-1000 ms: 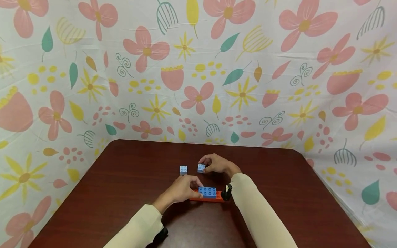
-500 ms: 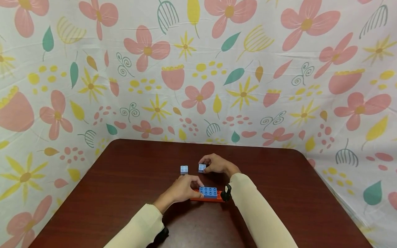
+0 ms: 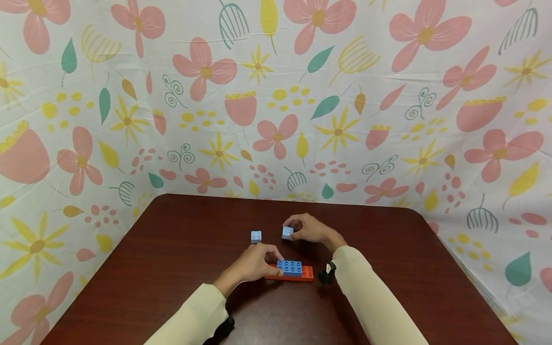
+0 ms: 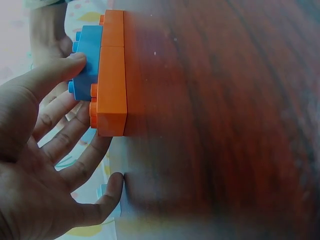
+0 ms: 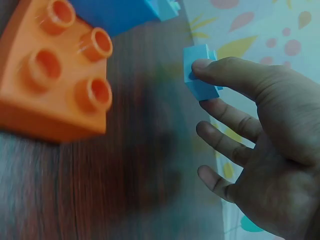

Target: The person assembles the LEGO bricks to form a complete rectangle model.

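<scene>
My left hand (image 3: 254,263) grips a blue building brick (image 3: 290,267) by its left end, thumb in front and fingers behind. That brick sits on a long orange-red base (image 3: 307,273); a seam shows in the side of the base (image 4: 111,75) in the left wrist view. Farther back, my right hand (image 3: 312,228) pinches a small light blue brick (image 3: 287,233) between thumb and forefinger. In the right wrist view this light blue brick (image 5: 199,75) is held at the fingertips, with the other fingers spread. Its twin, a second light blue brick (image 3: 256,236), stands just beyond my left hand.
The bricks are on a dark reddish-brown table (image 3: 194,230) with rounded far corners. A white flowered cloth (image 3: 276,96) hangs behind it and along both sides. Black camera straps sit at both wrists, the right one (image 3: 327,273) close to the base's right end.
My right hand has moved a little to the right with the light blue brick, uncovering the right end of the orange-red base. The left hand stays on the blue brick.
</scene>
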A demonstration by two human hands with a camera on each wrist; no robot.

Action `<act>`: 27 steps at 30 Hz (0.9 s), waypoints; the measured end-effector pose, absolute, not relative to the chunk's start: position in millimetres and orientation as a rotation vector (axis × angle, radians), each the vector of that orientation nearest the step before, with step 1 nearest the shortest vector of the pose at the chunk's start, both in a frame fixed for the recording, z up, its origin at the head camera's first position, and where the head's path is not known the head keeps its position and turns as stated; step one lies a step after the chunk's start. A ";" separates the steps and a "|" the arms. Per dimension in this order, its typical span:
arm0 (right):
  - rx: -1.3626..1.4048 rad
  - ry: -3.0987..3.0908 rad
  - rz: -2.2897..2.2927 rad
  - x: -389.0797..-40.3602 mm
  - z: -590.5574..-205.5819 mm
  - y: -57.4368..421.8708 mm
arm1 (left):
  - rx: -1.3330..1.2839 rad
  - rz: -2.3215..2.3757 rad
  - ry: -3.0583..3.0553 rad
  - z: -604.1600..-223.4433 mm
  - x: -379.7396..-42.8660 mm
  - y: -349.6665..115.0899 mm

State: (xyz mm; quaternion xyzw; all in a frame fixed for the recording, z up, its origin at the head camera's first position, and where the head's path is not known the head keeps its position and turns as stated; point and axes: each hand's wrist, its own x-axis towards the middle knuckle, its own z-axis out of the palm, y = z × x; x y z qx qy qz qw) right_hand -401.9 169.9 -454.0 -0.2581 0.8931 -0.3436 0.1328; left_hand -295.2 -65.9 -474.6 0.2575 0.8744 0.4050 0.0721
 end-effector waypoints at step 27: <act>-0.920 2.577 -0.959 -312.2 -444.8 228.1 | 0.790 1.233 2.642 -474.0 -293.7 -65.3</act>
